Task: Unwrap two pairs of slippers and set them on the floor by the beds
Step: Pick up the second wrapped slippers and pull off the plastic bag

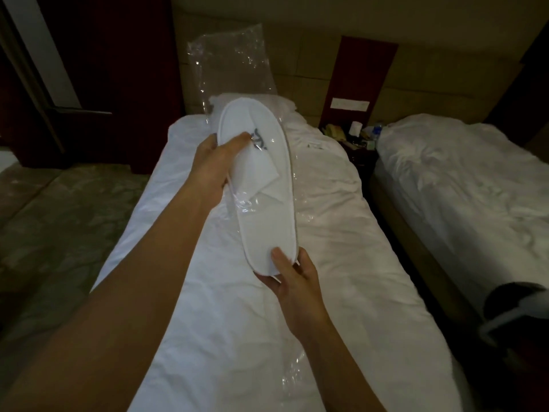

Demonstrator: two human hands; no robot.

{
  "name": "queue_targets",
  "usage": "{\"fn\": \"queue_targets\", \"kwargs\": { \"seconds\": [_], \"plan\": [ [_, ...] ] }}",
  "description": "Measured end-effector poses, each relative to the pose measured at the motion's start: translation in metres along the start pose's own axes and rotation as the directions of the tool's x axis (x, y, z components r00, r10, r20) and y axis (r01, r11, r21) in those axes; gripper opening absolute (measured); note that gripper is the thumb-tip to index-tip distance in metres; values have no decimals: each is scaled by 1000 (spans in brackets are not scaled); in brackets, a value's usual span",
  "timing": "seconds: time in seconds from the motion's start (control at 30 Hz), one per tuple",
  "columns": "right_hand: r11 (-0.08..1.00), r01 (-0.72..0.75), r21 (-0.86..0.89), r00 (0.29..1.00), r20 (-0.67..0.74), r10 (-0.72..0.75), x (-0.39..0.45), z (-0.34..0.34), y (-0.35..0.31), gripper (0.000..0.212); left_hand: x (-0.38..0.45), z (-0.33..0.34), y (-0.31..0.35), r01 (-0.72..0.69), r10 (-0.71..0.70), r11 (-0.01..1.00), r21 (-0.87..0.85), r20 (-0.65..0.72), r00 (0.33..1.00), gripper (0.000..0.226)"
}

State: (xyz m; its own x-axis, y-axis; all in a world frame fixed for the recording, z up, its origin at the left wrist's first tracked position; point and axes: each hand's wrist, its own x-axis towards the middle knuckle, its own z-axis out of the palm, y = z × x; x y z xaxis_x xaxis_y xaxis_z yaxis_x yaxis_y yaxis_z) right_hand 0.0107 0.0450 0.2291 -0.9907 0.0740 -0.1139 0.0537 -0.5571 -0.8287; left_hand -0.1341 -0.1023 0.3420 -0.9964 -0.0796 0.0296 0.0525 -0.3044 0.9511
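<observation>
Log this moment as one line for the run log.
step: unwrapping | left hand: grips slippers toe end | right hand: holds heel | plastic wrap: partly off

Both hands (214, 165) grip half-bagged slippers (261, 185) over bed (341, 233).

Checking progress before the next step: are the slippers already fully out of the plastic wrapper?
No, the clear plastic wrapper still covers the toe of the slippers, held by the left hand and right hand.

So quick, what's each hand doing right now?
Left hand: closed on the toe end of the white slippers and their plastic wrapper.
Right hand: closed on the slippers' heel end.
</observation>
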Motion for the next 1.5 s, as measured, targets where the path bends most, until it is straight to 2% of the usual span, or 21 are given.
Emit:
{"fn": "queue_targets", "kwargs": {
  "seconds": [0.23, 0.3, 0.37, 0.47, 0.6, 0.73, 0.83, 0.9, 1.07, 1.13, 1.27, 1.33, 1.5],
  "plan": [
    [991, -53, -124, 998, -22, 51, -24, -43, -5, 37, 8, -8, -32, 94, -87, 994, 63, -104, 991, 49],
    [986, -70, -154, 997, -51, 63, -35, -55, -5, 34, 9, -10, -44, 122, -113, 991, 63, -127, 985, 48],
    [977, -92, -191, 993, -93, 75, -49, -67, -4, 29, 9, -10, -59, 149, -140, 987, 58, -143, 980, 39],
    [962, -142, -233, 982, -152, 108, -71, -82, -2, 37, 3, -8, -81, 216, -203, 972, 87, -141, 969, 12],
    [940, -201, -276, 964, -228, 139, -103, -103, -2, 41, -4, -5, -117, 297, -283, 951, 92, -133, 950, 10],
    [900, -306, -311, 920, -341, 195, -135, -126, 1, 45, -13, -10, -153, 388, -381, 921, 22, -143, 913, 14],
    [866, -373, -335, 898, -365, 246, -154, -141, 1, 39, -18, -16, -175, 441, -438, 897, -19, -172, 883, 2],
    [850, -419, -321, 876, -391, 284, -165, -151, -1, 33, -21, -21, -188, 467, -470, 882, -66, -202, 859, 6],
    [858, -439, -267, 828, -490, 272, -184, -181, -6, 29, -30, -33, -220, 501, -514, 857, -121, -243, 822, 3],
    [879, -432, -200, 800, -535, 271, -187, -190, -6, 20, -38, -35, -236, 520, -536, 844, -127, -234, 811, 13],
    [923, -371, -98, 774, -582, 250, -188, -201, -3, 23, -60, -29, -272, 582, -586, 809, -78, -183, 790, 24],
    [938, -341, -53, 771, -587, 247, -186, -204, -2, 29, -72, -26, -289, 628, -627, 777, -50, -155, 764, 23],
    [955, -293, -42, 764, -611, 208, -184, -214, 3, 29, -100, -17, -327, 702, -697, 711, 37, -89, 711, 20]
  ]
}}
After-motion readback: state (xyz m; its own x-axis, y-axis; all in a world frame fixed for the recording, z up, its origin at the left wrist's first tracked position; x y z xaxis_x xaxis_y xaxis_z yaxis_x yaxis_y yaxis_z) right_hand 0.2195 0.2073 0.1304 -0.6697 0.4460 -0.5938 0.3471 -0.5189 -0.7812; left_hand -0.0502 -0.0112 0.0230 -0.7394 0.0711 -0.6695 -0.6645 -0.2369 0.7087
